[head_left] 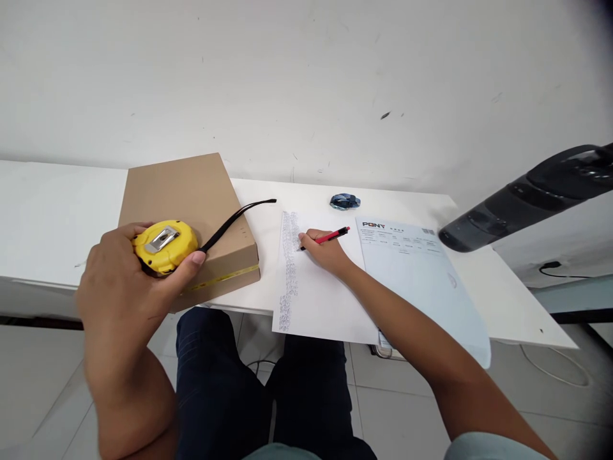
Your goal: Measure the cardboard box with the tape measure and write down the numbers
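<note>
My left hand (122, 281) is closed around a yellow tape measure (164, 245) with a metal clip, held over the near left corner of a brown cardboard box (191, 191). Its black wrist strap (237, 217) trails across the box top, and a strip of yellow tape (225, 277) runs along the box's front edge. My right hand (325, 252) grips a red pen (330, 237) with its tip on a white sheet (316, 300), beside a column of handwriting (288, 268).
A printed form (416, 268) headed PONY lies right of the white sheet and overhangs the white table (48, 217). A small dark blue object (345, 202) sits near the wall. A black device (527, 198) juts in from the right. My dark trousers (258, 383) are below.
</note>
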The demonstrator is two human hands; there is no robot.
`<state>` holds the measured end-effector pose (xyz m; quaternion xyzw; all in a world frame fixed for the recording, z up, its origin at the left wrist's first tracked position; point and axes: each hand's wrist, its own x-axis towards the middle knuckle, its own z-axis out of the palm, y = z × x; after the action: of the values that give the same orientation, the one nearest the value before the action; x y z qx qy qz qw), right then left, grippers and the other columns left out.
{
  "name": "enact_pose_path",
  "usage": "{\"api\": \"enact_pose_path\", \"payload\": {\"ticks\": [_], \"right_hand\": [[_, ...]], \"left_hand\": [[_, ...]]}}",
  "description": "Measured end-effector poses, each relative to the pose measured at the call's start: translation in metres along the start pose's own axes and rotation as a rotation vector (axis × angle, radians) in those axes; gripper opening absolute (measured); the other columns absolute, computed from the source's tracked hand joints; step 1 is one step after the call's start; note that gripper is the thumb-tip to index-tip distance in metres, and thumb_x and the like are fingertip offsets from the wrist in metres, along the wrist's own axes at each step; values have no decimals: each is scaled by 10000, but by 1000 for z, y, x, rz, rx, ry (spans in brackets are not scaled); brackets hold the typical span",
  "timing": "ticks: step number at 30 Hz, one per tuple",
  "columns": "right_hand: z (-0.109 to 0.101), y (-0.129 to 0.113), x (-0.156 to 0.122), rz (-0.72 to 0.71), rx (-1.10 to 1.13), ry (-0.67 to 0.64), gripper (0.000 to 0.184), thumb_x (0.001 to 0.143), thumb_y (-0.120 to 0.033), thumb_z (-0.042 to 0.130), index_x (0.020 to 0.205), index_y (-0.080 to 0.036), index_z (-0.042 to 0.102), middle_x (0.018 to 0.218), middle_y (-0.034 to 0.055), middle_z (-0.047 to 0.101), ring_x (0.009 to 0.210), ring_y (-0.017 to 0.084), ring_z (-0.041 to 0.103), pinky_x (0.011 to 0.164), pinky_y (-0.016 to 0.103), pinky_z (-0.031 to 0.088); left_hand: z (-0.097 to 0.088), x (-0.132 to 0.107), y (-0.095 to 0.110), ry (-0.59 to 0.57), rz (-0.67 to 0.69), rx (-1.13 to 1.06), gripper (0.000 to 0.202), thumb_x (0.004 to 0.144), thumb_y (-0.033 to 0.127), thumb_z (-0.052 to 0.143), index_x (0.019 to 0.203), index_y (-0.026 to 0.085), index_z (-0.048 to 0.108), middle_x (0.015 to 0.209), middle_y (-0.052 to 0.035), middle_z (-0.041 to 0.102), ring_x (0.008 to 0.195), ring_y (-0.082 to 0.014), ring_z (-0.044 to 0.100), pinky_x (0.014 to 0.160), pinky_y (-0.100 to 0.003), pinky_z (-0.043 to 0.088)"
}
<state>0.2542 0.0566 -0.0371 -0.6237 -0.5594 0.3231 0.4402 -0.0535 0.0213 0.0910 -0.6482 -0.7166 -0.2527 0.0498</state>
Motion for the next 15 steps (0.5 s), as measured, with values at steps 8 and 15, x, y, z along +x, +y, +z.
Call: {"api": "enact_pose_path", "payload": {"ticks": [8,15], "right_hand": [[0,0,-1,0,-3,16,391,873,-446,536,560,-237,428,653,5,559,682,180,510,674,333,393],[1,-1,0,7,13,46,374,859,-434,537,561,-238,424,642,6,558,680,178,516,666,329,394]], "left_hand": [[0,-1,0,9,12,7,680,698,758,657,1176,276,618,1156,-90,702,1097,-410,656,851,-544,552],[-1,-2,1,9,3,5,675,707,740,661,1182,263,617,1162,-98,694,1102,-395,645,851,-523,548]]}}
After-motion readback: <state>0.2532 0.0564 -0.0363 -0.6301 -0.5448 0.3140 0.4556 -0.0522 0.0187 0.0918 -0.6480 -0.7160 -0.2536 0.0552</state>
